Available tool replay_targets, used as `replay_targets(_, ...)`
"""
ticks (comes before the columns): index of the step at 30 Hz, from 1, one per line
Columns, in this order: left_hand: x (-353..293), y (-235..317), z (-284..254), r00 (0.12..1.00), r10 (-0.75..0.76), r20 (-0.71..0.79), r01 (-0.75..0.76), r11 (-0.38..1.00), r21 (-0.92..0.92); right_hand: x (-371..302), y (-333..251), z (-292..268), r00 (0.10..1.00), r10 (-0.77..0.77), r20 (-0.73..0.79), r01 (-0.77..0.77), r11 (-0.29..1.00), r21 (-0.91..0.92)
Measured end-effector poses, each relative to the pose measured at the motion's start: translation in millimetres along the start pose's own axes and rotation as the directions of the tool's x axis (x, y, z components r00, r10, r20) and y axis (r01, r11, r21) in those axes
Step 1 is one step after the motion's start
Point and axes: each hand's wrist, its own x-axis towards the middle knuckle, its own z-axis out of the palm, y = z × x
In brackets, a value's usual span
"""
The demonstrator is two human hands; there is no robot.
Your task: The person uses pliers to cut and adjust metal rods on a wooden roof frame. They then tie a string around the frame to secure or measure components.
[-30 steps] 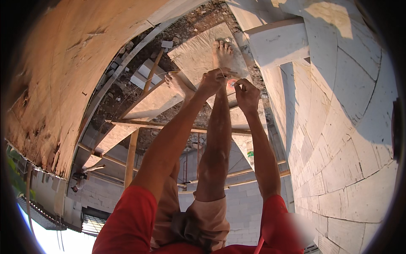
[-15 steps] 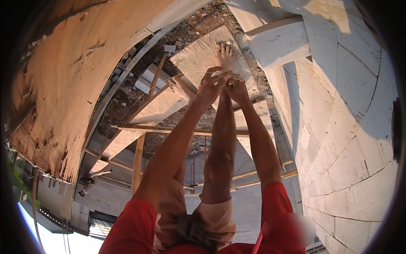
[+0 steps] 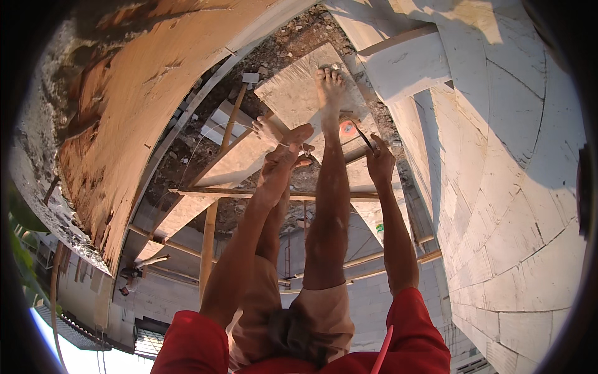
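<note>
Head view, clock: directions are taken from the picture's middle
Left hand: just above the middle, toward 12 o'clock (image 3: 288, 156), with a thin pale strand (image 3: 306, 151) caught between its fingers, index finger stretched out; string or wire, cannot tell
Strand's run: from the left hand out toward 10 o'clock, in a loose curve
Right hand: at 2 o'clock (image 3: 380, 163), well apart from the left, fingers closed round a slim dark tool (image 3: 364, 135); its exact kind is unclear
Tool's lie: slanting from the hand toward 11 o'clock, its far end near a red-orange disc (image 3: 347, 129)
Disc: at 1 o'clock, beside the right shin (image 3: 332, 181)
Right foot: bare, near 12 o'clock (image 3: 328, 87), on a pale wooden board (image 3: 289, 87)
Left foot: bare, at 11 o'clock (image 3: 266, 129), partly behind the left hand
Timber strip: crossing from 9 toward 3 o'clock (image 3: 230, 192), passing behind the legs
White blocks: at 10 o'clock, on rubble (image 3: 221, 121)
Brown panel: large and worn, at 10 o'clock, beyond the blocks (image 3: 149, 93)
Block wall: pale, filling 3 o'clock, partly shaded (image 3: 498, 237)
Sleeves: red, at 7 (image 3: 192, 343) and 5 o'clock
Shorts: light brown, at 6 o'clock (image 3: 324, 305)
</note>
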Motion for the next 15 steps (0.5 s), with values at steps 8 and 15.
replay_targets(8, -57, 14, 38, 0.998, -0.060, -0.012, 0.058, 0.991, -0.117, -115, -180, -72, 0.852, -0.513, 0.106, 0.415, 0.785, 0.459)
replay_targets(15, -116, 36, 28, 0.997, 0.069, 0.030, -0.049, 0.892, -0.450, -168, -237, -118, 0.758, -0.621, 0.199, 0.480, 0.738, 0.474)
